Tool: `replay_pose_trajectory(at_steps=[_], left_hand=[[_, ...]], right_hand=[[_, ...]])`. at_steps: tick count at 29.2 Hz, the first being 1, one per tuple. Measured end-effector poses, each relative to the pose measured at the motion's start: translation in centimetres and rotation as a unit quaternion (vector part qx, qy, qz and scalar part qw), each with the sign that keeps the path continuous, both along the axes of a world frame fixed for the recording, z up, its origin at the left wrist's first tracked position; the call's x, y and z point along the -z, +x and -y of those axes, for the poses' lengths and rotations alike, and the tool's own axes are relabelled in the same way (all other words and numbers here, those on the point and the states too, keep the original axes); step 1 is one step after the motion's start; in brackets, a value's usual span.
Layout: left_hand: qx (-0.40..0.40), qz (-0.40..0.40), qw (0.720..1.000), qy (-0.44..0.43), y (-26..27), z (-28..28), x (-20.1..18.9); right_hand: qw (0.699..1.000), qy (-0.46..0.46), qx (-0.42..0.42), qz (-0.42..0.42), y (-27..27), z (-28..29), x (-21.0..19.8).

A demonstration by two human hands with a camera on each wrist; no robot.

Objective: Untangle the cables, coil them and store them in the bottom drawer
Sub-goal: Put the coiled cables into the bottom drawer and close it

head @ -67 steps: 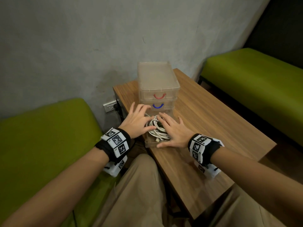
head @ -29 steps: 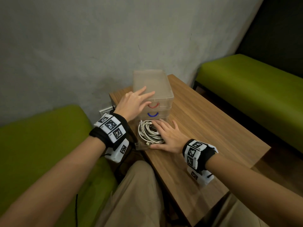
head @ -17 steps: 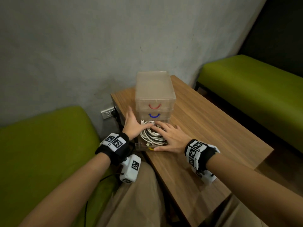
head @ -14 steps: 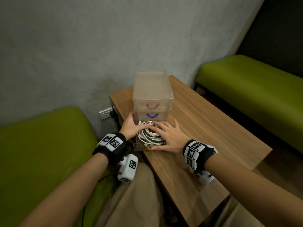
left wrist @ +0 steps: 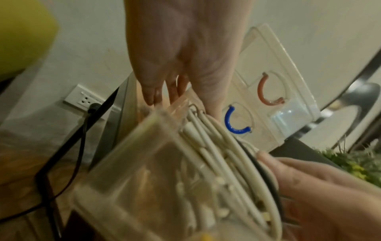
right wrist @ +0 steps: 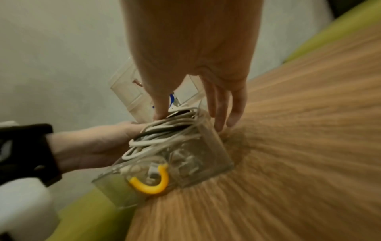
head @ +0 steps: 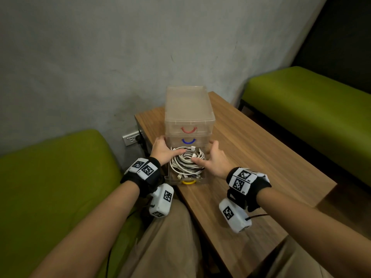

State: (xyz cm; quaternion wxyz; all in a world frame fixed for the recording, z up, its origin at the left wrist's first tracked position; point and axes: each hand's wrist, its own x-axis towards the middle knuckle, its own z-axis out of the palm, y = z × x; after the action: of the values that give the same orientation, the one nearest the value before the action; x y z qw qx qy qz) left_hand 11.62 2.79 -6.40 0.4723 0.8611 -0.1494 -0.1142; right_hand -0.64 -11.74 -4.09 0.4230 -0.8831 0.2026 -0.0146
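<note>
A clear three-drawer unit (head: 187, 109) stands on the wooden table. Its bottom drawer (head: 174, 179), the one with the yellow handle (head: 188, 182), is pulled out toward me. Coiled white cables (head: 185, 163) with one dark strand fill it. My left hand (head: 161, 152) straddles the drawer's left wall, fingers straight along the outside and thumb lying on the coil. My right hand (head: 214, 159) mirrors it on the right wall, its thumb pressing the cables. In the right wrist view the cables (right wrist: 164, 135) bulge above the drawer's rim (right wrist: 206, 154). Plug ends lie behind the yellow handle (right wrist: 152, 184).
The red handle (head: 188, 130) and blue handle (head: 188, 141) mark the two pushed-in drawers above. Bare wooden table (head: 251, 157) spreads to the right. Green benches flank it on the left (head: 50, 177) and right (head: 311, 109). A wall socket (head: 131, 138) with a black plug sits left of the unit.
My left hand dropped from the unit's top to the drawer's left wall. My right hand slid off the coil to the right wall, leaving its thumb on the cables.
</note>
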Motion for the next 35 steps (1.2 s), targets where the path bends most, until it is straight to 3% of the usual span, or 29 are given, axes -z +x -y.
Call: replay_pose_trajectory(at_steps=[4,8,11,18,25,29,35], left_hand=[[-0.047,-0.040,0.998,0.005,0.0,0.4,-0.2],[-0.058,-0.010,0.998,0.019,-0.7,0.7,-0.2],[-0.057,-0.010,0.998,0.010,-0.8,0.7,0.1],[-0.011,-0.008,0.999,0.033,-0.6,0.1,0.0],[0.029,-0.015,0.999,0.026,-0.3,-1.0,0.1],[0.008,-0.004,1.000,-0.001,-0.8,-0.8,0.3],[0.004,-0.025,0.998,-0.059,0.4,-1.9,1.0]], right_hand=[[0.995,-0.070,-0.012,0.070,-0.2,-1.0,-0.3],[0.958,-0.269,-0.092,0.027,-0.8,-1.9,0.3],[0.963,-0.246,-0.095,0.063,-0.7,-2.1,0.1],[0.926,-0.351,-0.141,0.010,-0.8,-2.6,0.8],[0.936,-0.308,-0.169,-0.003,-0.4,-1.6,1.3],[0.959,-0.171,-0.223,-0.030,-0.5,-0.2,1.3],[0.945,-0.206,-0.237,0.086,-0.6,1.1,1.9]])
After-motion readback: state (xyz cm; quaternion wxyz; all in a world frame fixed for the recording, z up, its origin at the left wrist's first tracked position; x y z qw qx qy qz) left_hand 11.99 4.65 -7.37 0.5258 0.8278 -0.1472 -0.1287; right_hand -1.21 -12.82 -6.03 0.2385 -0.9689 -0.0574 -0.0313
